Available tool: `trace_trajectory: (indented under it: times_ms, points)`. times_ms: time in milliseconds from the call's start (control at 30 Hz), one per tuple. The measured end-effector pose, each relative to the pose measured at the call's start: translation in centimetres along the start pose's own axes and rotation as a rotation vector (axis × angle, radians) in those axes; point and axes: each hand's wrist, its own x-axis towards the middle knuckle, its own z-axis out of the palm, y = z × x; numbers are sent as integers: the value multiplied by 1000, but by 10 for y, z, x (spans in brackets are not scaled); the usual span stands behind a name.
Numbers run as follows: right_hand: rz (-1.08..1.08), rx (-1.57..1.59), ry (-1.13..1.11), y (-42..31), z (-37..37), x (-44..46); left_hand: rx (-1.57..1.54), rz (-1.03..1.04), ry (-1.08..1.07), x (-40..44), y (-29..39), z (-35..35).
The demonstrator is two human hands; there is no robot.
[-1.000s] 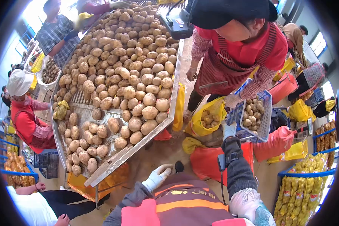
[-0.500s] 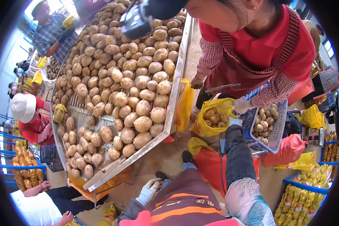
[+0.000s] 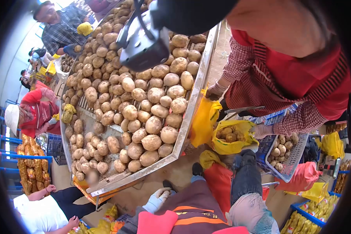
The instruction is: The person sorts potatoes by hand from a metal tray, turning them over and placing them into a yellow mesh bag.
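Observation:
My left hand [image 3: 156,200], in a white glove, hangs low before my brown apron [image 3: 187,199]; its fingers are curled together with nothing visible in them. My right hand [image 3: 253,146], also gloved, is at the lower edge of an open yellow bag [image 3: 225,146] holding several potatoes [image 3: 231,137]. The sleeve and the bag hide its fingers, so its grip cannot be made out. A co-worker's gloved hand [image 3: 263,131] is at the same bag's right rim.
A metal sorting table [image 3: 185,134] heaped with potatoes fills the left and centre. A co-worker in red [image 3: 319,85] leans in close at right, beside a blue-white crate [image 3: 297,160]. Red sacks [image 3: 218,181] lie below the bag. A device on a cap [image 3: 146,43] hangs overhead.
The view has shifted, and the co-worker at right looms larger and nearer. My right hand, earlier plain beside the bag and crate, is now mostly hidden at the bag's lower edge.

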Motion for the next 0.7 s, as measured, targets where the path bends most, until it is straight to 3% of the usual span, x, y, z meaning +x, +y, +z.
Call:
trace_trajectory:
  times_ms: [33, 133, 167, 200, 267, 300, 400, 433, 500, 533, 600, 633, 667, 700]
  points:
    - [56, -13, 293, -12, 80, -77, -7, -8, 11, -2, 1, -2]
    - [-60, -44, 187, 2, 24, -49, -41, -7, 35, -1, -18, -11]
    - [41, -44, 313, -15, 77, -81, -51, -7, 37, -3, -20, -12]
    - [42, -54, 307, -17, 96, -89, -52, -28, 39, -5, -23, -13]
    - [84, -100, 92, -20, 119, -102, -65, -53, 39, -6, -24, -11]
    - [8, -155, 80, -21, 144, -127, -11, -33, 13, -3, -20, -9]
    - [12, -213, -111, -11, 141, -136, 158, 48, -21, 35, -15, -1]
    - [143, -87, -185, -10, 140, -141, 276, 106, -28, 51, -17, 6]
    - [155, -69, -59, -13, 215, -203, 296, 13, 26, 82, 21, 34]
    - [173, -43, 62, -16, 240, -222, 327, 134, 6, 101, 39, 48]
    - [162, 5, -26, 2, 203, -210, 277, 320, 156, 161, 25, 72]
    - [141, 70, -120, 12, 186, -199, 247, 226, 136, 149, 67, 82]
    - [138, 68, -116, 12, 178, -183, 290, 225, 204, 173, 59, 90]
    - [386, 16, -4, 8, 172, -165, 337, 193, 256, 189, 56, 98]
